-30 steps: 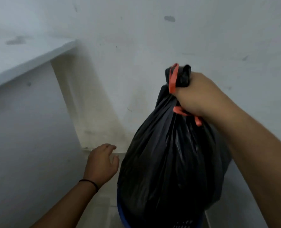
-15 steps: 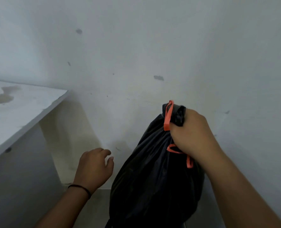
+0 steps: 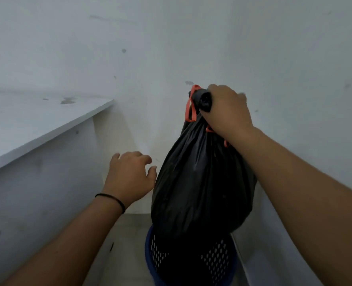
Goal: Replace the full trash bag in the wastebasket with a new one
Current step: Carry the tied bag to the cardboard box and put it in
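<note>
Against a scuffed white wall [image 3: 171, 38], the right hand [image 3: 228, 112] grips the full black trash bag [image 3: 202, 182] by its neck above the wastebasket [image 3: 156, 254], left hand [image 3: 129, 176] open, empty; thin plastic might tear.

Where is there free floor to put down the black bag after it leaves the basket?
Bare floor lies left of the wastebasket, bordered by the white cabinet side and back wall. Right of the basket it is tight against the wall. The left hand hovers above the free patch.
</note>
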`<state>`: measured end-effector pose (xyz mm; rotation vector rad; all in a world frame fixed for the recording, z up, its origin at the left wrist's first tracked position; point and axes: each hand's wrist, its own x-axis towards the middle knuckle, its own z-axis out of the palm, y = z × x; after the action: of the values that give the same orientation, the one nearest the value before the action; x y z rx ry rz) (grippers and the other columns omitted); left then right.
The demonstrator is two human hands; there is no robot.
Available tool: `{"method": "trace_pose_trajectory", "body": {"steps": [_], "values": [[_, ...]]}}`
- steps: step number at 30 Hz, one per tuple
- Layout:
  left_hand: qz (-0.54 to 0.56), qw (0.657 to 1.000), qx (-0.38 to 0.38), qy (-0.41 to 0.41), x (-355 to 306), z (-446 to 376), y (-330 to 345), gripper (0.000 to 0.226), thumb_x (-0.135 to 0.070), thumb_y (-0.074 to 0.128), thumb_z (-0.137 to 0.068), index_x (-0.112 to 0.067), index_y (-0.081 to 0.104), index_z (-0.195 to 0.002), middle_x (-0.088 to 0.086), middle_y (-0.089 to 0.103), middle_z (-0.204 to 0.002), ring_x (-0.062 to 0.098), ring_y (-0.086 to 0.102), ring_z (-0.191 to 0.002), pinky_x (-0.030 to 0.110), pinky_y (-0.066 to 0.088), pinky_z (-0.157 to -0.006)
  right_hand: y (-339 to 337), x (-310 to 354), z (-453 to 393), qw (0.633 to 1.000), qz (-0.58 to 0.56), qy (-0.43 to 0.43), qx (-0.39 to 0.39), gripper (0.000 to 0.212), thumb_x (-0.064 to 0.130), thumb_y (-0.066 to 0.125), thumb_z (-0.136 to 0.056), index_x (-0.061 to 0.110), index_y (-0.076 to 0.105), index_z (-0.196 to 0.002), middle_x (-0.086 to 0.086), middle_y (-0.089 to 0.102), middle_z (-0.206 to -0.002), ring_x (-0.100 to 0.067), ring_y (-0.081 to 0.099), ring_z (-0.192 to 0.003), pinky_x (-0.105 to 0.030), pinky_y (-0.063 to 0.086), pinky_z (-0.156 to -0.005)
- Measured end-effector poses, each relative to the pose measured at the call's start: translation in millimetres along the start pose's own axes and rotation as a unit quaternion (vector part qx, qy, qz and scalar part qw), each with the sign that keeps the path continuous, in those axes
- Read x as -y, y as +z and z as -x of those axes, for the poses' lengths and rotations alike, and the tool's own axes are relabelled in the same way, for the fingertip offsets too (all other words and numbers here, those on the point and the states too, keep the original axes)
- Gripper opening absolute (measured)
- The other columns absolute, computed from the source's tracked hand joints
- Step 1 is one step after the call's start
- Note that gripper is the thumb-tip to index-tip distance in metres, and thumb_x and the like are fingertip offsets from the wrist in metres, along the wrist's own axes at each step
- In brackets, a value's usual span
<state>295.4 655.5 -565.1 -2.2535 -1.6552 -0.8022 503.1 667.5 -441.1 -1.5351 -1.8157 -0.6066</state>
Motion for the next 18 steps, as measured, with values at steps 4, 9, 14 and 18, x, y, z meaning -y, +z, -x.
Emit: {"method": "trace_pose_trajectory", "body": {"steps": [4, 9, 14, 18], "values": [[-0.016, 1.000, 0.007, 0.008, -2, 24, -24, 0.033, -0.039, 0.050, -0.082, -0.018, 0.072, -0.096, 0.000, 0.069, -0.090, 0.023, 0.063, -0.088, 0.047, 0.042, -0.091, -11, 7, 15, 0.995, 0.086, -0.035, 0.020, 0.014, 0.020, 0.050, -0.083, 0.018, 0.037, -0.077, 0.000, 0.042, -0.076, -0.020, 0.035, -0.073, -0.040, 0.029, -0.081], [-0.025, 0.999, 0.047, 0.006, -15, 17, -72, 0.026, -0.035, 0.054, -0.074, -0.019, 0.072, -0.083, -0.002, 0.068, -0.081, 0.022, 0.064, -0.083, 0.055, 0.042, -0.091, -30, 14, 16, 0.992, 0.115, -0.026, 0.042, 0.020, 0.008, 0.071, -0.063, 0.013, 0.055, -0.073, -0.004, 0.055, -0.069, -0.027, 0.053, -0.067, -0.043, 0.030, -0.081], [-0.015, 0.996, 0.086, -0.010, -29, 5, -151, 0.028, -0.036, 0.051, -0.074, -0.019, 0.072, -0.083, -0.003, 0.067, -0.082, 0.022, 0.065, -0.084, 0.058, 0.042, -0.093, -96, 34, -7, 0.990, 0.098, 0.008, 0.103, 0.022, 0.002, 0.070, -0.062, 0.013, 0.056, -0.075, -0.004, 0.055, -0.070, -0.027, 0.053, -0.066, -0.047, 0.042, -0.079], [0.000, 0.992, 0.121, -0.031, -35, 4, -219, 0.027, -0.033, 0.054, -0.074, -0.018, 0.072, -0.086, -0.002, 0.067, -0.085, 0.022, 0.064, -0.085, 0.057, 0.042, -0.093, -159, 51, -35, 0.986, 0.065, 0.039, 0.149, 0.010, 0.008, 0.059, -0.077, 0.014, 0.057, -0.085, -0.003, 0.056, -0.080, -0.028, 0.053, -0.078, -0.044, 0.035, -0.082]]}}
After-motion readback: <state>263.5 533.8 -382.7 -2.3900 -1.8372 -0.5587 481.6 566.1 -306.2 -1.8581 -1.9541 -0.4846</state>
